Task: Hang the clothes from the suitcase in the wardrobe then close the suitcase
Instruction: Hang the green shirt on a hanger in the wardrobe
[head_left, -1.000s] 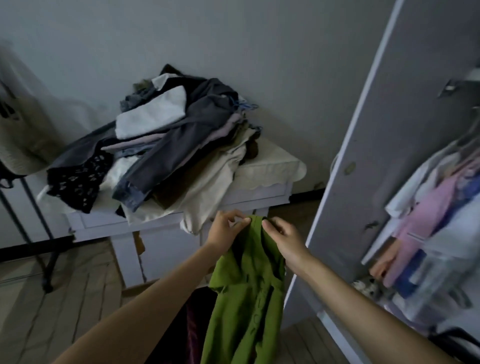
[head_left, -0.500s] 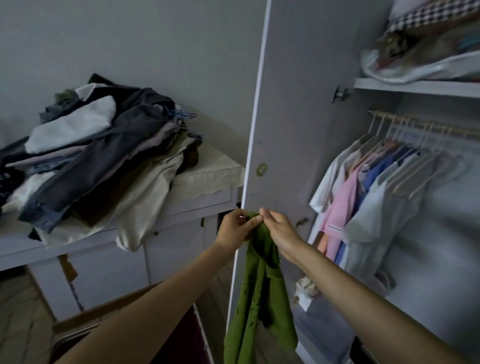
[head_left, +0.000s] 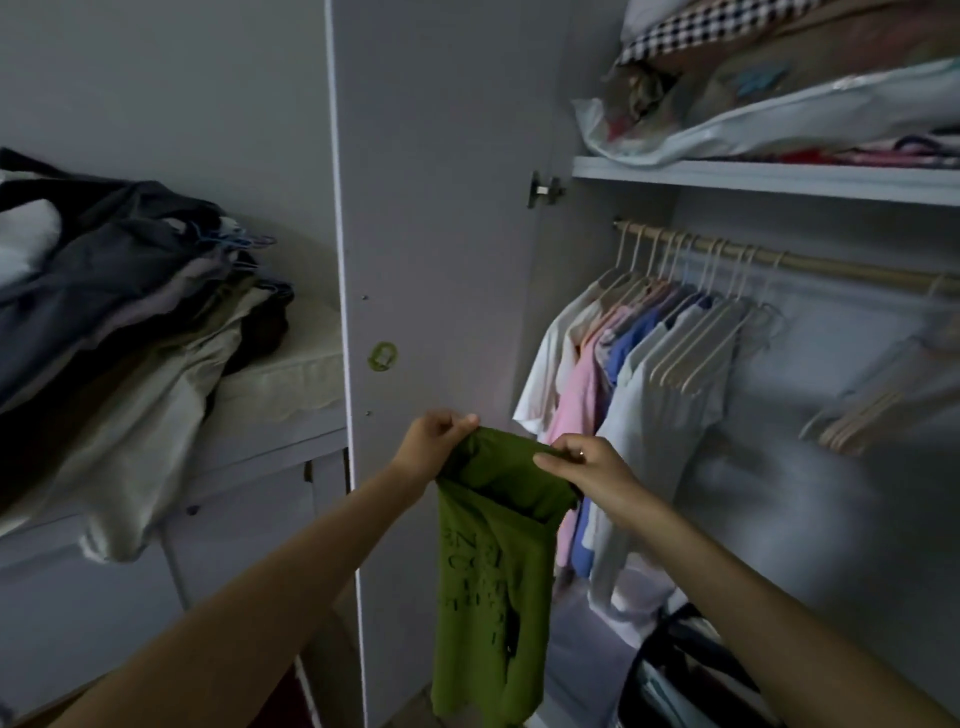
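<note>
A green T-shirt (head_left: 491, 587) with dark lettering hangs down in front of me, held up by its top edge. My left hand (head_left: 432, 442) pinches the left end of that edge and my right hand (head_left: 589, 465) pinches the right end, a short way apart. Just beyond them stands the open wardrobe, with its wooden rail (head_left: 810, 266) carrying several shirts on pale hangers (head_left: 691, 358). Empty hangers (head_left: 862, 415) dangle further right on the rail. The suitcase is almost out of view at the bottom left.
The open wardrobe door (head_left: 441, 208) stands straight ahead on the left of my hands. A white cabinet (head_left: 249, 452) at left bears a heap of clothes (head_left: 119, 301). Bagged bedding (head_left: 779, 104) fills the shelf above the rail. A dark bag (head_left: 680, 670) sits on the wardrobe floor.
My view has swung right from the cabinet to the wardrobe interior. Both hands kept hold of the green T-shirt and have drawn apart, spreading its top edge.
</note>
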